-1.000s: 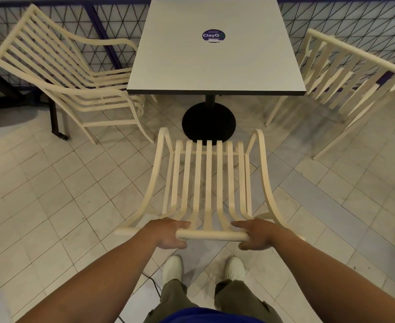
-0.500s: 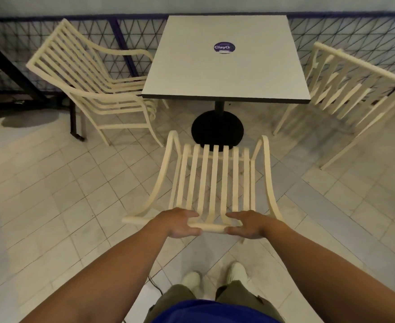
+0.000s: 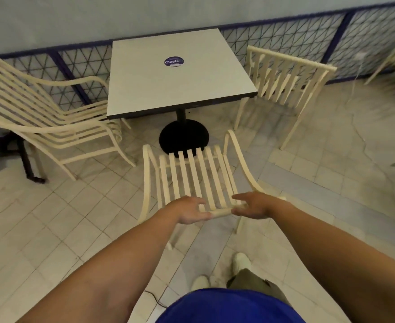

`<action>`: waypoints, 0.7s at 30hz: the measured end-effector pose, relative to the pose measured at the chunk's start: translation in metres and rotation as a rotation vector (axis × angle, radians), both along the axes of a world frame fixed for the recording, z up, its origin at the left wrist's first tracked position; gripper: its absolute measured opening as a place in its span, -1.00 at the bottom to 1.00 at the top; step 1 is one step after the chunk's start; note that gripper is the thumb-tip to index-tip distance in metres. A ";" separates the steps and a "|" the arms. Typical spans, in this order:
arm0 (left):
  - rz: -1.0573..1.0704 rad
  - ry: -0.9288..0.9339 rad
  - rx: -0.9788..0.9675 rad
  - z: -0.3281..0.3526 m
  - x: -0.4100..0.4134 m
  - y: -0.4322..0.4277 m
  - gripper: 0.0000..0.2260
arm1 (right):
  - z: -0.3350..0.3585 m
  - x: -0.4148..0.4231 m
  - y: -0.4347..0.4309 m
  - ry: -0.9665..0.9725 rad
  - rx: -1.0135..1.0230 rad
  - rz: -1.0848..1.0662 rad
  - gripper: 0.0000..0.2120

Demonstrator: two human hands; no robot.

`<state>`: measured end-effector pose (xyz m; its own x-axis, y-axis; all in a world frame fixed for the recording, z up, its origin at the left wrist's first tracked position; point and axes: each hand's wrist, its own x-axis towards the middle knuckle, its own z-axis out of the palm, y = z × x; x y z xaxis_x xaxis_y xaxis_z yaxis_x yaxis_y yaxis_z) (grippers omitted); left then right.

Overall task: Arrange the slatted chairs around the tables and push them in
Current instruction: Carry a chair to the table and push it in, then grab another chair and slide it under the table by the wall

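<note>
Here, both hands' fingers (image 3: 197, 201) loosely spread, seemingly resting on chair (image 3: 192, 178) top rail

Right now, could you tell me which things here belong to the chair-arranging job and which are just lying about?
Part of the job:
near chair, with left hand and right hand at its top rail
left chair
right chair
table

Just there:
round sticker on the table
railing
floor cable
</note>
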<state>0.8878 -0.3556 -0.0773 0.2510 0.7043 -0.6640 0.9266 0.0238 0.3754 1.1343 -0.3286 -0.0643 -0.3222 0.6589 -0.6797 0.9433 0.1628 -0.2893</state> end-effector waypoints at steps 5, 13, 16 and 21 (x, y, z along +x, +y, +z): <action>-0.176 -0.019 0.056 0.026 0.045 0.018 -0.30 | 0.022 0.045 -0.016 0.003 0.084 -0.154 -0.32; -0.402 -0.014 0.094 0.048 0.148 0.036 -0.38 | 0.030 0.134 -0.042 0.019 0.130 -0.320 -0.34; -0.437 -0.008 0.094 0.047 0.190 0.042 -0.38 | 0.025 0.175 -0.046 0.022 0.137 -0.372 -0.30; -0.454 0.007 0.082 0.039 0.280 0.049 -0.33 | 0.019 0.260 -0.048 0.031 0.142 -0.413 -0.30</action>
<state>1.1676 -0.3065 -0.0381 0.5420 0.5741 -0.6137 0.8388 -0.4145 0.3530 1.3940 -0.3768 -0.0451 -0.0310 0.8232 -0.5669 0.9289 -0.1856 -0.3203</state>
